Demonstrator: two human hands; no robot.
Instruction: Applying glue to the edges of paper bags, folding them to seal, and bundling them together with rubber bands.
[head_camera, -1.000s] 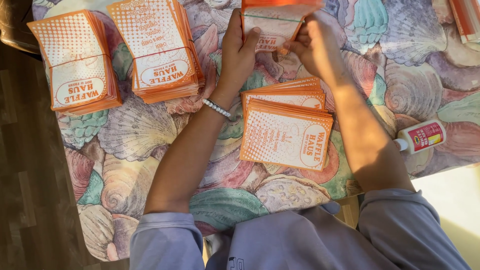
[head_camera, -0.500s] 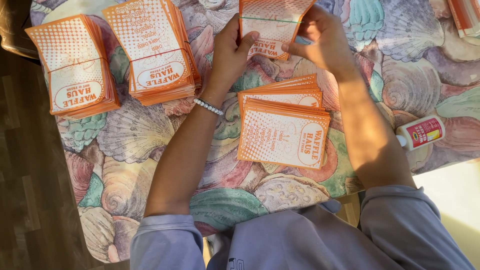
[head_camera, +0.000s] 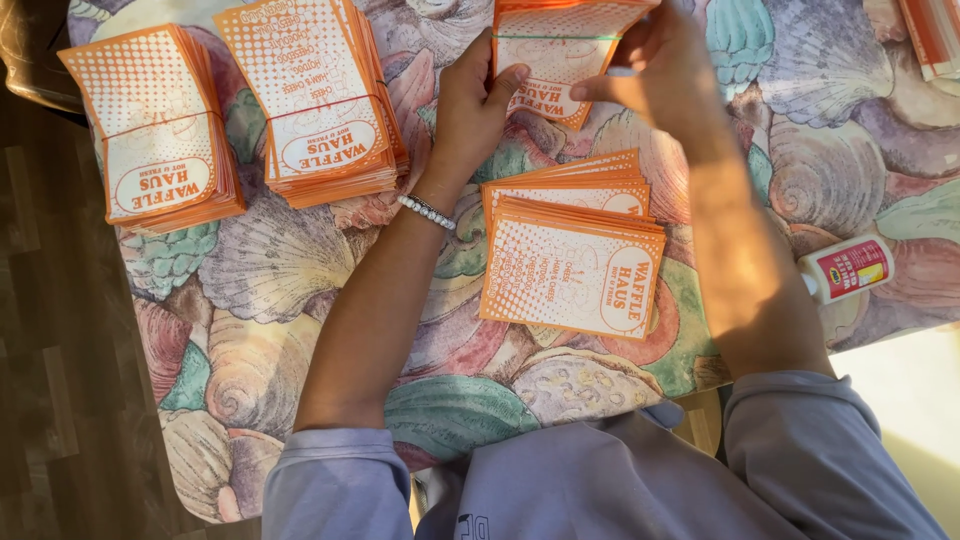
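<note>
At twelve o'clock on the shell-print tablecloth (head_camera: 300, 270), the left hand (head_camera: 470, 100) and right hand (head_camera: 665, 65) are both gripping an orange paper bundle (head_camera: 555, 55), seemingly under a thin band that may be slipping, risking sheets spilling onto the loose stack (head_camera: 575, 265).

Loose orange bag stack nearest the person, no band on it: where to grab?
Probably the short side edges of the loose stack, pinched between both hands. It lies flat with slightly fanned sheets, so a one-corner lift would likely spill it. Both the left hand and right hand are busy with the banded bundle.
</note>
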